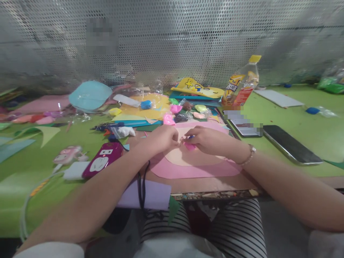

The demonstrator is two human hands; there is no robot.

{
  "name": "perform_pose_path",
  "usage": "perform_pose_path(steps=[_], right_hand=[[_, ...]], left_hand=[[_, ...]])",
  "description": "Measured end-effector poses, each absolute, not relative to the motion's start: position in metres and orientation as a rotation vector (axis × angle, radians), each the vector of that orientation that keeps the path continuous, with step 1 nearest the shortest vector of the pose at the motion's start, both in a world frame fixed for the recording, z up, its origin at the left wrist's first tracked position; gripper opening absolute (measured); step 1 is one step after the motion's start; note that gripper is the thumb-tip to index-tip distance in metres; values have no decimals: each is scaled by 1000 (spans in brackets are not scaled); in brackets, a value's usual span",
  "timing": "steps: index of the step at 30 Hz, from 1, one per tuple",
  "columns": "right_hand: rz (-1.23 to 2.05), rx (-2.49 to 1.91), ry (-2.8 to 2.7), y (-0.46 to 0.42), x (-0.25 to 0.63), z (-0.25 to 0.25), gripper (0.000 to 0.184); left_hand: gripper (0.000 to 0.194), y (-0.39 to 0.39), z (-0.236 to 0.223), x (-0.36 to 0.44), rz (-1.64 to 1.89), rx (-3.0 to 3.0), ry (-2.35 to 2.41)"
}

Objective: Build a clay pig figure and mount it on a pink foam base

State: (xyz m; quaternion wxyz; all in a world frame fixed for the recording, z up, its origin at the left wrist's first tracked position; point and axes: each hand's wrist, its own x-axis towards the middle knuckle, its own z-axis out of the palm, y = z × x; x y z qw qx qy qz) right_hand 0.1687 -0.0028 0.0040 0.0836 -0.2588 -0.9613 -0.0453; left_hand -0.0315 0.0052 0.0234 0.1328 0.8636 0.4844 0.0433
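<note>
Over the cream paper oval (172, 157), both of my hands meet above a small bright pink clay piece (190, 146). My left hand (167, 139) is closed, its fingertips pinched at the piece's left side; what lies between them is too small and blurred to name. My right hand (205, 140) curls over the pink clay from the right with thumb and fingers closed on it. A bit of blue (191, 137) shows under the right fingers. Beneath the cream oval lies a larger pink paper sheet (172, 171) with rounded corners.
Wrapped clay lumps, such as a pink one (168, 119) and a white one (126, 132), lie behind my hands. A purple power bank (103, 161) with a charger sits left. To the right are a black phone (291, 144) and a drink bottle (242, 86). Perforated metal (161, 43) stands behind.
</note>
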Motion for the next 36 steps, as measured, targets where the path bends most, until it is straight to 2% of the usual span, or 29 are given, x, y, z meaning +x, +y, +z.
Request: perform_pose_path(steps=[9,16,23,36], right_hand=[[-132,-877,-2858,-11,168,12,27],[-148,-830,-2907,-11,168,11,29],[-129,-856,-2911,-10,167,10,28],[-297,-733,-2972,-7,169,6,26]], left_hand=[[41,8,21,-33,78,2860,1401],[58,9,17,-32,11,2912,1475],[50,10,13,-28,-3,2892,1525],[55,11,18,-29,-88,2856,1487]])
